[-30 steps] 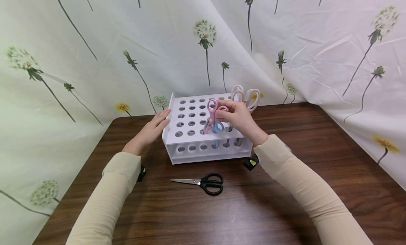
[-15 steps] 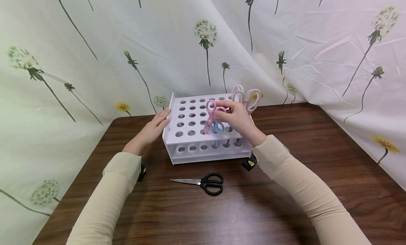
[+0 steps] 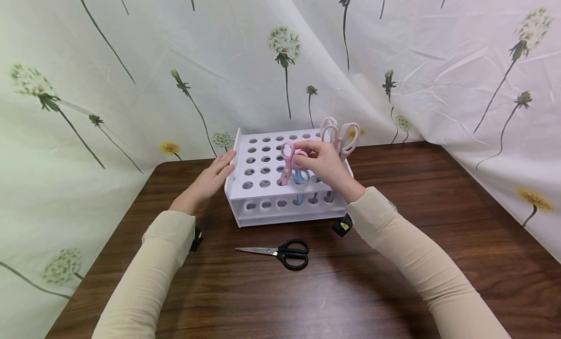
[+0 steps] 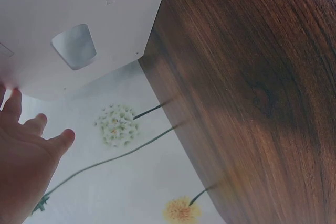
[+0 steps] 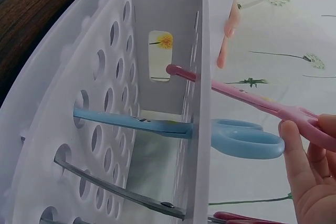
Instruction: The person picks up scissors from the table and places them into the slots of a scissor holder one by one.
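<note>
My right hand [image 3: 328,166] pinches the handles of pink scissors [image 3: 287,168] above a white rack [image 3: 271,219] with rows of round holes. Their blades point down into a front-row hole; in the right wrist view the pink tip shows below the top board, above the lower one. Just right of them, blue scissors [image 5: 247,142] stand through holes in both boards, their handle close to my fingers. My left hand [image 3: 210,180] rests with extended fingers against the rack's left side panel, which has a cut-out [image 4: 74,46].
Black-handled scissors [image 3: 292,254] lie on the brown wooden table [image 3: 333,295] in front of the rack. Pale pink and white scissors [image 3: 350,139] stand at its right side. Another grey blade [image 5: 126,191] passes through the boards. A flowered cloth [image 3: 219,47] hangs close behind.
My right hand has shifted slightly left and the pink scissors have come down a little, more upright, with their tip deeper in the hole. The left hand has stayed on the panel.
</note>
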Demonstrator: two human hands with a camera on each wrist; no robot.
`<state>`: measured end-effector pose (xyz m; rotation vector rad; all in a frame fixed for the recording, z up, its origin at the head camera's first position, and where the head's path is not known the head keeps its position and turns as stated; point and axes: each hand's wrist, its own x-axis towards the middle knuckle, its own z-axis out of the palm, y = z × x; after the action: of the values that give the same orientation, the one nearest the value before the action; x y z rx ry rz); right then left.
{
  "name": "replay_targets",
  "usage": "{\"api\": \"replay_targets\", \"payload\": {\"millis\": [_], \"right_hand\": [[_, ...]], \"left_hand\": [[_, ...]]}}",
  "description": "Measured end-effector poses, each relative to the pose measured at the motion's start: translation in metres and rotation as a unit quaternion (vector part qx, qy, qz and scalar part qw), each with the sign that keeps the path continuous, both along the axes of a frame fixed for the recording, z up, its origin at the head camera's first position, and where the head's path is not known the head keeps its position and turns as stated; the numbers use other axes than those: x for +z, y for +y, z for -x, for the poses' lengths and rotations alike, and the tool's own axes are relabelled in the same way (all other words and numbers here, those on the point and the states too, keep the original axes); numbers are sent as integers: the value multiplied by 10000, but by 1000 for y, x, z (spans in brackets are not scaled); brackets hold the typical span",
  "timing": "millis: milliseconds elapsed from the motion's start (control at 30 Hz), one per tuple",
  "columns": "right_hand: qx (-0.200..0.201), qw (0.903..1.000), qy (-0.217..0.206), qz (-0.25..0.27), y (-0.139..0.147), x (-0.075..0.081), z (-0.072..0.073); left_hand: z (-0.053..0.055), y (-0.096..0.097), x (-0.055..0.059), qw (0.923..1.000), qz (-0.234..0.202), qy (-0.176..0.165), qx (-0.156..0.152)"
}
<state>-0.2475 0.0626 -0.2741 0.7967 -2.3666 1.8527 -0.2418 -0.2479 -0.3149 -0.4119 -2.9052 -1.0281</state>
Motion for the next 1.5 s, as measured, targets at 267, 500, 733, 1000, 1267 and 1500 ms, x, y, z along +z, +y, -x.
{"api": "replay_targets", "payload": {"millis": [267,500,733,1000,1267,1500], "right_hand": [[76,9999,-66,-56,-1,0,-1],[13,9998,-46,-191,-3,1,-2],[-38,9998,-8,-197,-6,-1,-2],[-66,9996,157,-212,-9,-3,-2],[-59,9987,315,-384,-9,-5,-1],[-117,9961,430,-756,-9,-7,-1]], "left_hand": [[0,0,-1,10000,30,-22,38],[-1,1,0,10000,11,59,31],[-1,1,1,10000,3,33,47],[-2,1,0,10000,9,29,48],[-1,2,1,10000,23,-11,84],[0,2,0,10000,4,-4,81]]}}
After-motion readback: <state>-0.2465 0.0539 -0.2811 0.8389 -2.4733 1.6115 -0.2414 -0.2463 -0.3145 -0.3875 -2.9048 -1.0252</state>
